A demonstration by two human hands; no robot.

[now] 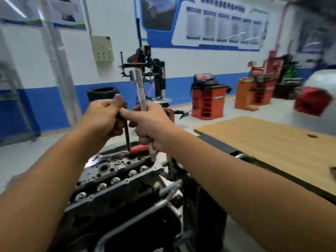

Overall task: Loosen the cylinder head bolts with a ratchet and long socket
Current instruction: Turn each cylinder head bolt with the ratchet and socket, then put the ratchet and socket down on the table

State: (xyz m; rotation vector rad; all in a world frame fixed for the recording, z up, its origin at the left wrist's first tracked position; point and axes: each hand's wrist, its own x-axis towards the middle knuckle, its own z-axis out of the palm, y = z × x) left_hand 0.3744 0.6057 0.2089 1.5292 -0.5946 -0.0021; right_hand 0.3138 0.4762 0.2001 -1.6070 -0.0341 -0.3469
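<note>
My left hand (105, 119) grips a long dark cylinder head bolt (127, 137) that hangs down below the fist. My right hand (151, 126) holds a long silver socket (141, 90) upright, its square-drive end pointing up; its forefinger reaches over to the bolt's top. Both hands are raised above the cylinder head (116, 171), a dark, oily casting with a row of round silver valve caps. A ratchet (112, 154) with a silver shaft and a red grip (140, 148) lies on the far end of the head.
A wooden bench top (269, 144) stands to the right. On the floor behind are a tyre changer (154, 75), a tyre (102, 92) and red and orange workshop machines (207, 99). Metal stand tubes (163, 197) run under the engine.
</note>
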